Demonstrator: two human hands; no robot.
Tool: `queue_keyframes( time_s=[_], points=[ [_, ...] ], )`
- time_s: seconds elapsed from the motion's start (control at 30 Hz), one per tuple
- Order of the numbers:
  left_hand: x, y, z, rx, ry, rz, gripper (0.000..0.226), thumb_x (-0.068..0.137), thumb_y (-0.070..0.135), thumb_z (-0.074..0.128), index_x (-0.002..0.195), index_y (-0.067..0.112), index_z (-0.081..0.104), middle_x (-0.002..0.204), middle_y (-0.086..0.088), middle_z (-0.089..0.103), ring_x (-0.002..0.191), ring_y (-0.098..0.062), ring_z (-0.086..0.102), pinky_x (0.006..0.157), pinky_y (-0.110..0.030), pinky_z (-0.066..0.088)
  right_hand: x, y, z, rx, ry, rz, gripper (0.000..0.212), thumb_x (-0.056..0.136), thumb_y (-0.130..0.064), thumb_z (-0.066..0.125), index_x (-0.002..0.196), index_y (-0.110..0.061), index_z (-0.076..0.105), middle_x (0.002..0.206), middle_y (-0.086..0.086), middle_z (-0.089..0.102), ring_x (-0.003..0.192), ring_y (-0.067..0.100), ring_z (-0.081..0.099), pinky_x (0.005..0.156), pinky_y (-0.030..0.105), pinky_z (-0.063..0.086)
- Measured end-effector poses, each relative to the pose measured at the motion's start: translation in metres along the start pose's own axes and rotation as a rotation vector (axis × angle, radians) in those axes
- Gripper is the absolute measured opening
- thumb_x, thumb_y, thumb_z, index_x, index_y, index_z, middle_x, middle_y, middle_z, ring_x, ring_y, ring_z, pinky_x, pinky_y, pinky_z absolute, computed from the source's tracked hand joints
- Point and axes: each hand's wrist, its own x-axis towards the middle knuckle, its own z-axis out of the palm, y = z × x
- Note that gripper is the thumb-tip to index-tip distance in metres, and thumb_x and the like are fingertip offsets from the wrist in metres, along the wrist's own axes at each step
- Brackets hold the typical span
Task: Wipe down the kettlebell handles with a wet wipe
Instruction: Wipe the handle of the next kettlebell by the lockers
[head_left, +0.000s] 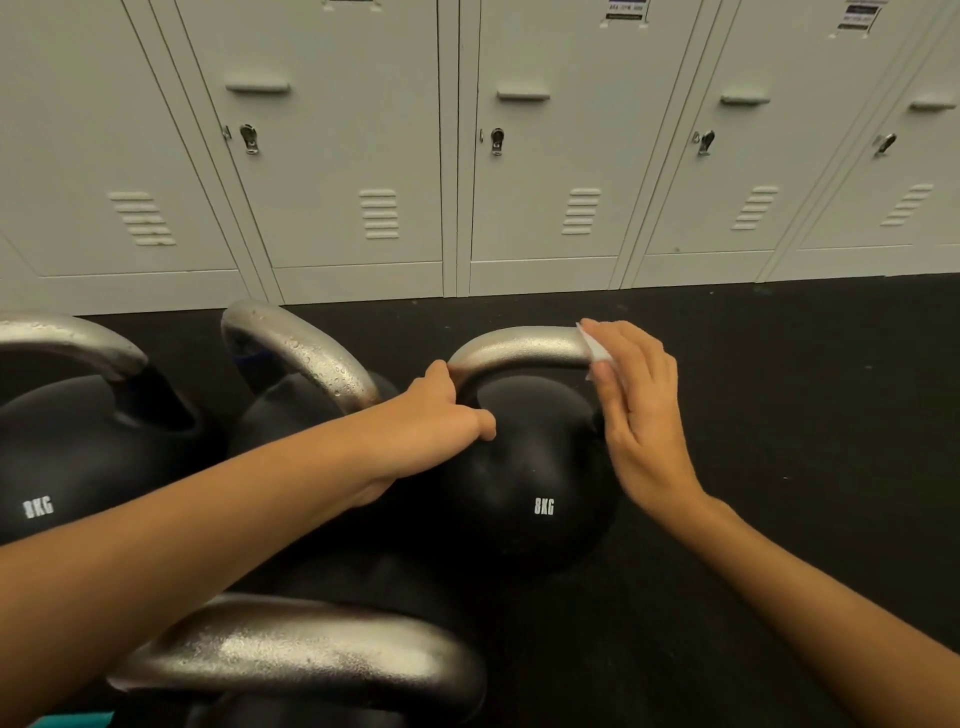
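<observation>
A black 8KG kettlebell (540, 467) with a silver handle (519, 348) stands on the dark floor in the middle. My left hand (431, 415) grips the left foot of that handle, thumb lying on the black body. My right hand (639, 405) is wrapped around the right end of the handle, pressing a white wet wipe (595, 351) against the metal. Only a small corner of the wipe shows past my fingers.
Three more black kettlebells stand close by: one at far left (78, 441), one behind my left forearm with droplets on its handle (301, 353), one nearest me at the bottom (311, 654). Grey lockers (519, 156) line the wall behind. Dark floor (779, 415) lies to the right.
</observation>
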Motion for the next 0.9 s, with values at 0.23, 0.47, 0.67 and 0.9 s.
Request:
queue_keyframes(
  time_s=[0.23,0.47,0.67,0.9],
  points=[
    [-0.001,0.002,0.002,0.016,0.010,0.001,0.051,0.085,0.030,0.062,0.130,0.021,0.038,0.125,-0.007,0.050,0.111,-0.025,0.054,0.100,-0.043,0.046,-0.016,-0.004,0.002,0.511,0.035,0.443,0.041,0.107,-0.037,0.020,0.146,-0.037,0.030,0.131,-0.026,0.043,0.116,-0.023,0.043,0.092,0.000,0.036],
    [-0.001,0.003,0.003,0.043,-0.004,0.001,0.057,0.087,0.028,0.062,0.135,0.018,0.033,0.128,-0.007,0.049,0.113,-0.025,0.053,0.102,-0.043,0.045,0.011,-0.022,-0.001,0.228,0.128,0.310,0.030,0.108,-0.030,0.030,0.119,-0.031,0.058,0.102,-0.012,0.058,0.097,0.001,0.053,0.085,0.019,0.039],
    [0.001,0.003,0.004,0.033,-0.004,-0.001,0.074,0.083,0.031,0.063,0.145,0.020,0.024,0.139,-0.008,0.042,0.122,-0.027,0.048,0.105,-0.045,0.042,0.021,-0.025,0.017,-0.452,0.060,-0.246,0.040,0.106,-0.035,0.036,0.139,-0.022,0.055,0.124,0.006,0.060,0.116,0.025,0.052,0.102,0.040,0.036],
    [-0.002,0.001,0.006,0.050,0.006,0.016,0.060,0.087,0.026,0.062,0.137,0.017,0.030,0.131,-0.006,0.045,0.115,-0.025,0.051,0.101,-0.044,0.045,0.008,0.027,-0.007,-0.159,-0.017,-0.261,0.043,0.101,-0.022,0.048,0.144,-0.026,0.042,0.144,0.007,0.044,0.134,0.017,0.040,0.113,0.026,0.031]
  ],
)
